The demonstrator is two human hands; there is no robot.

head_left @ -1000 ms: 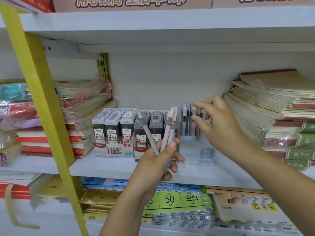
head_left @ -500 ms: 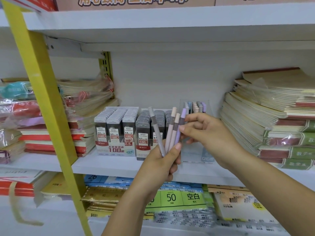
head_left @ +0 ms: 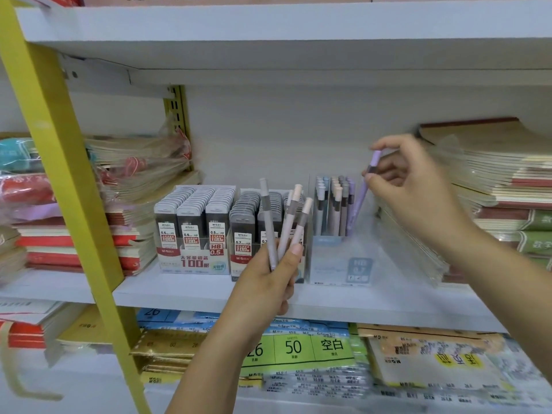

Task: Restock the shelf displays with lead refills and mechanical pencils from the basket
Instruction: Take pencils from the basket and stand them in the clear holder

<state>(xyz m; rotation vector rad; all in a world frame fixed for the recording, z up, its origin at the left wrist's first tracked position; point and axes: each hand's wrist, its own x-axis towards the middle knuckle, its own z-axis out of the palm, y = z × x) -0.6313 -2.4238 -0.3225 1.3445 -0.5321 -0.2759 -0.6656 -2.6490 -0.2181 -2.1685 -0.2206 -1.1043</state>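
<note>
The right hand [head_left: 418,186] pinches a lilac mechanical pencil [head_left: 361,195] near its cap end between thumb and fingertips. The other fingers are loosely curled. The pencil hangs tilted, with its tip dipping into the right-hand rear corner of the clear pencil display stand [head_left: 340,264], beside the pencils already standing there.

Just left of the stand and in front of it, the left hand [head_left: 268,282] wraps the lower barrels of three more mechanical pencils [head_left: 287,225], one grey and two pink, fanned upward. Lead refill boxes [head_left: 194,222] stand in rows to the left of the stand. The basket is not in view.

These pencils look light and rigid, with smooth plastic barrels that could slide through a loose pinch. The fine tip is probably the fragile part. A hold high on the barrel, as here, seems best: it leaves the lower end free to steer into a gap, and a gentle lowering suits better than a drop.
</note>
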